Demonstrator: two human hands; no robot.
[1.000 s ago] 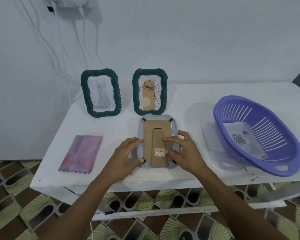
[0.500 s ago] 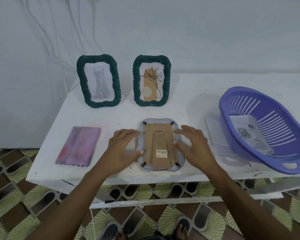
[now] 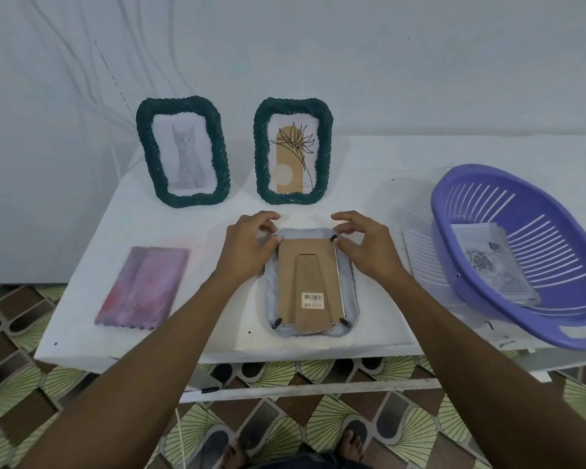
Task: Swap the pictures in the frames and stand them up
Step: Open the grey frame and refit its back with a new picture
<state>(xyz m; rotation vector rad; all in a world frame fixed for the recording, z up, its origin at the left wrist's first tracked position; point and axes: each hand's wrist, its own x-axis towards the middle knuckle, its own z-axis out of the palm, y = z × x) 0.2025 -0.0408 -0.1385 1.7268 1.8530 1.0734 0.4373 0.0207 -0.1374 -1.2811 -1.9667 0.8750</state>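
Pale blue frame (image 3: 352, 296) lies face down on the white table (image 3: 386, 184), close to its front edge. Cardboard back (image 3: 307, 275) is uppermost, easel leg folded flat, barcode sticker (image 3: 313, 296) near the lower end.

- Black turn clips: two show at the near corners (image 3: 276, 322), one at the far right corner. The far left one is hidden under a thumb.
- Left hand (image 3: 247, 248): at the frame's far left corner, fingers arched over the rim, thumb tip on the corner, closed in a pinch there.
- Right hand (image 3: 366, 247): mirrors it at the far right corner, with the clip between forefinger and thumb. Whether it grips the clip or only the rim, cannot tell.
- Behind the frame: two dark green frames stand upright, the cat picture frame (image 3: 183, 152) back-left and the plant picture frame (image 3: 293, 150) directly behind.
- Right of the frame: purple basket (image 3: 521, 184) with loose prints (image 3: 487, 262) inside.
- Left of the frame: pink-purple cloth (image 3: 142, 287), well apart.

Step in hand, as judged: working the far clips, either freeing the back or locking it. The near clips look turned inward over the card, which suggests closing up.

The next move calls for the clips to be seated. Then lift the frame, swing the easel leg out and stand it beside the green pair.
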